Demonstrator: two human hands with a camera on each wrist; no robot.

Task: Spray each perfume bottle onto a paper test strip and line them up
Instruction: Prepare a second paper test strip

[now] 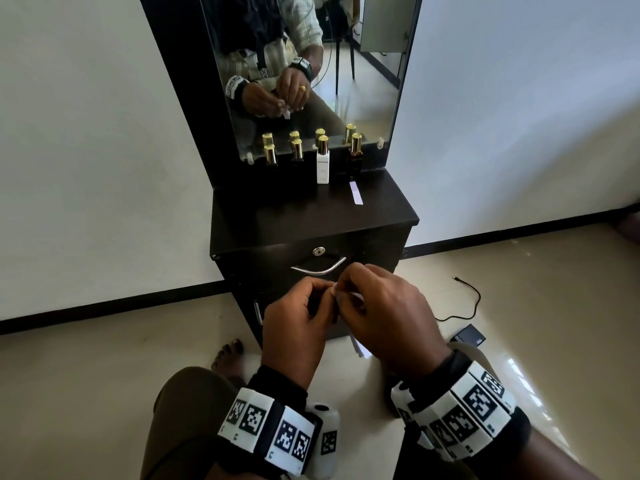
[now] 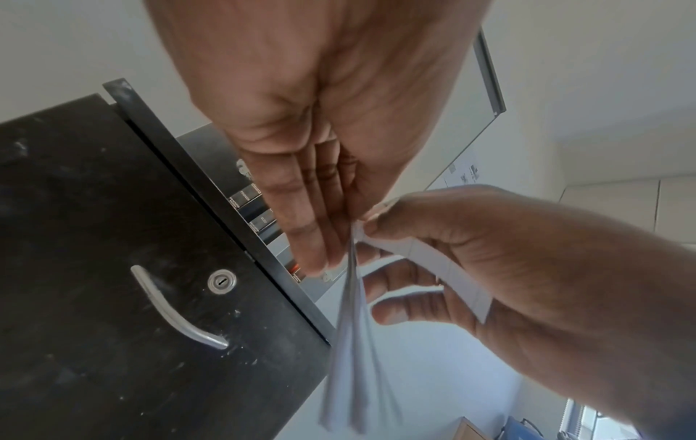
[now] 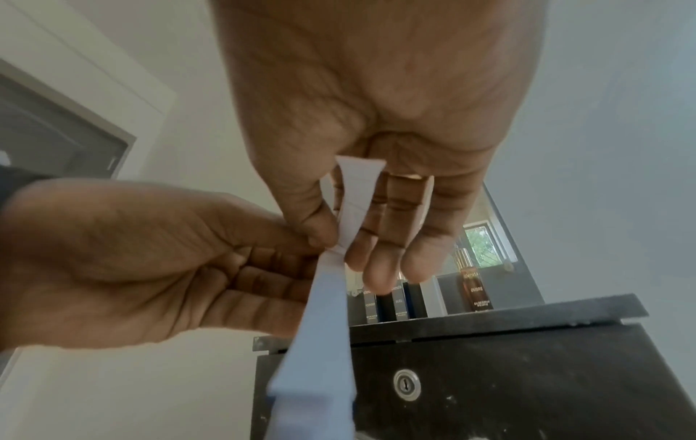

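1. Both hands sit close together in front of the dresser drawer (image 1: 311, 258), about level with its metal handle (image 1: 318, 268). They're raised off the lap, wrists angled inward so the fingertips meet.
2. The left hand (image 1: 298, 327) has its fingers curled in, pinching a small bunch of paper strips (image 2: 354, 357) near their top end. The strips hang down and fan out a bit in the left wrist view.
3. The right hand (image 1: 381, 313) pinches one single strip (image 3: 356, 205) between thumb and forefinger, right where the bunch is held. That strip bends back across its palm. The other fingers are only loosely bent.
4. Another paper strip (image 1: 356, 192) lies flat on the dresser top (image 1: 277, 216), just right of the white bottle (image 1: 322, 164).
5. Four gold-capped perfume bottles stand in a row against the mirror (image 1: 363, 81): two dark bottles (image 1: 297, 152) on the left, the white one, then an amber bottle (image 3: 475, 290) on the right.
6. Readable text: the amber bottle says "OMBRE" under a brand name that looks like "densta". One dark bottle reads "BLEU". The rest is too small to make out.
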